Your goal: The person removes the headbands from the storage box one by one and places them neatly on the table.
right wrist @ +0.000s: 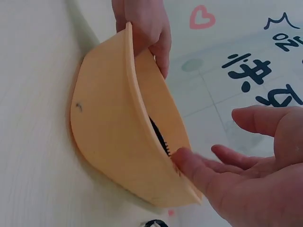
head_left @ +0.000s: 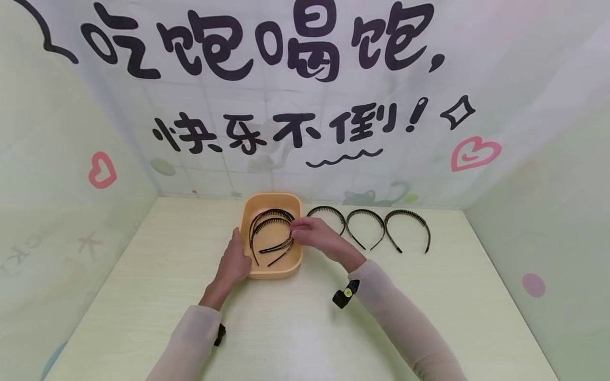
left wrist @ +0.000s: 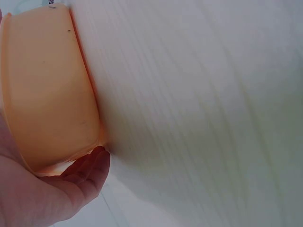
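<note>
An orange plastic basin point(head_left: 275, 273) with rounded corners stands near the back wall. In it lie several thin black toothed headbands point(head_left: 271, 212), overlapping one another. My left hand point(head_left: 233, 260) grips the basin's left side; in the left wrist view its fingers point(left wrist: 90, 172) curl around the outer wall near the base. The right hand point(head_left: 318, 237) is over the basin's right rim. Seen from the right wrist, its thumb stands well apart from the fingers point(right wrist: 191, 165), which are at the rim beside one headband's teeth, and nothing shows between thumb and fingers.
Three more toothed headbands lie in a row right of the basin: one partly behind my right hand point(head_left: 326, 208), a middle one point(head_left: 364, 211) and a right one point(head_left: 409, 212). A printed back wall point(head_left: 267, 177) and side panels border the pale wooden table point(head_left: 295, 328).
</note>
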